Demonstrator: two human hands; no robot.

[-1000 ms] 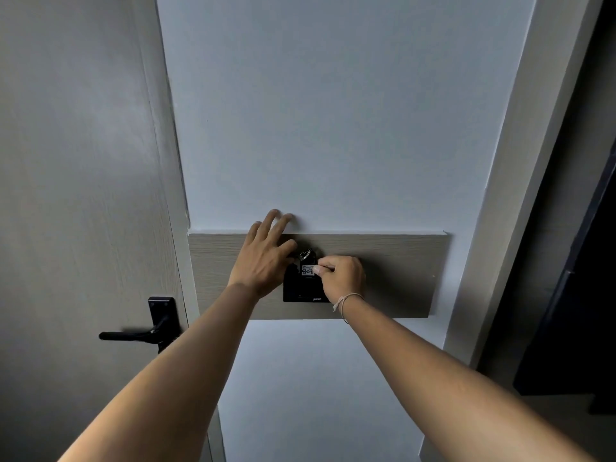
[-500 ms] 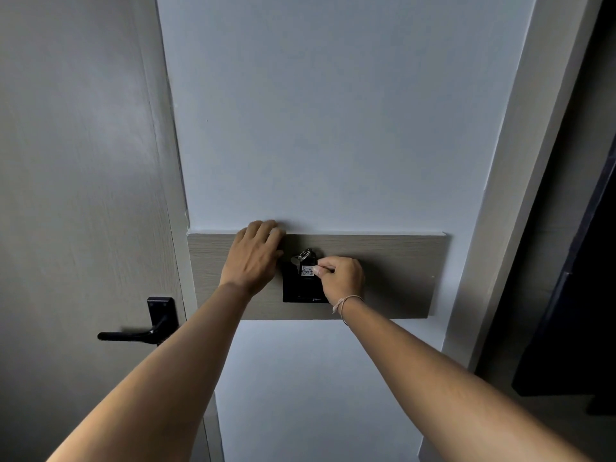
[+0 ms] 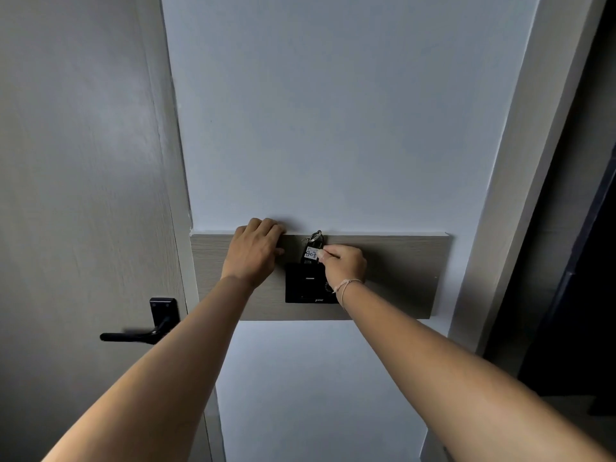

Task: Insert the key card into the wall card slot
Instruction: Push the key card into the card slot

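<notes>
A black card slot unit point(image 3: 305, 285) is mounted on a wood-grain wall panel point(image 3: 393, 275). My right hand point(image 3: 345, 265) pinches a dark key card point(image 3: 311, 254) with a white "407" label. The card stands upright just above the unit's top edge, and a metal key ring point(image 3: 316, 235) sticks up from it. The card's lower end is at the top of the unit; I cannot tell whether it is inside the slot. My left hand point(image 3: 255, 253) rests on the panel's top edge to the left of the unit, fingers curled and holding nothing.
A grey door with a black lever handle point(image 3: 146, 331) stands to the left. The pale wall point(image 3: 333, 111) runs above and below the panel. A white frame point(image 3: 520, 181) and a dark opening are on the right.
The key card has risen, so its label now sits above the black unit. My left hand slid left and up away from the card, and its fingers curled in.
</notes>
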